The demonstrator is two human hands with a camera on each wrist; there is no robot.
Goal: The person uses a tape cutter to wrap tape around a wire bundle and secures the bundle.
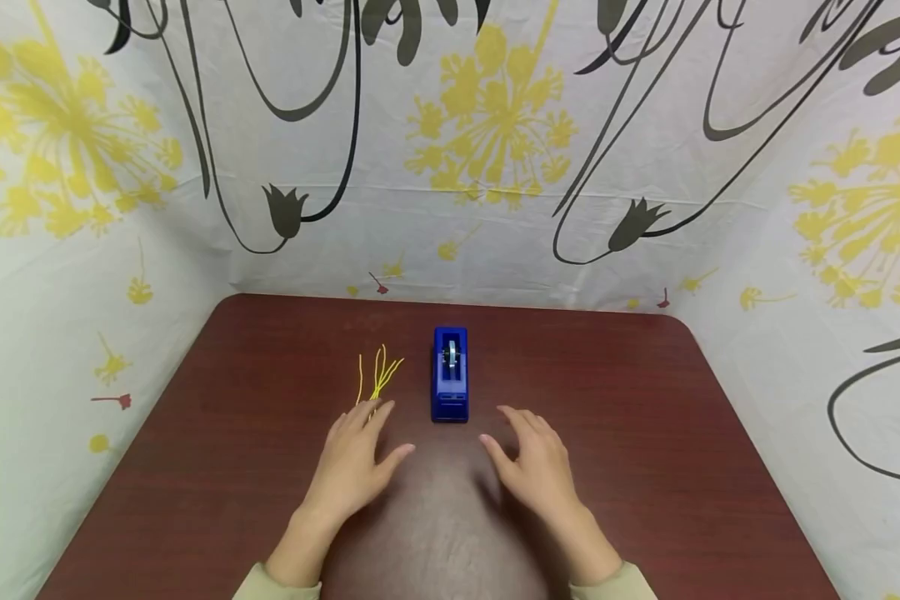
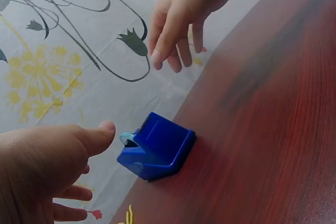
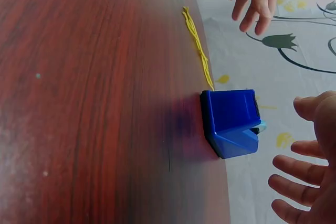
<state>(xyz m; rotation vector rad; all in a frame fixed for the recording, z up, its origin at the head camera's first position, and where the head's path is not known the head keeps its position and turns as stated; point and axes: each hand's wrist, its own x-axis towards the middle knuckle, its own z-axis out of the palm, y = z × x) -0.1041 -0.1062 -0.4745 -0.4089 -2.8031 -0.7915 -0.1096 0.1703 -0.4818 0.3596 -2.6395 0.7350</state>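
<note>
A blue tape dispenser (image 1: 450,392) with a small roll in its top stands on the table, between and just beyond my two hands. Left of it lie several thin yellow strands (image 1: 378,379), partly hidden by the fingers of my left hand (image 1: 354,467). That hand hovers with fingers spread, holding nothing. My right hand (image 1: 536,467) is held above the table to the right of the dispenser, its fingers loosely extended and its grasp empty. In the right wrist view the yellow strands (image 3: 197,43) look like a narrow bundle beside the dispenser (image 3: 231,119).
The dark red-brown wooden table (image 1: 607,375) has rounded far corners. A white cloth (image 1: 495,258) printed with yellow flowers and dark stems hangs behind the table and along both sides.
</note>
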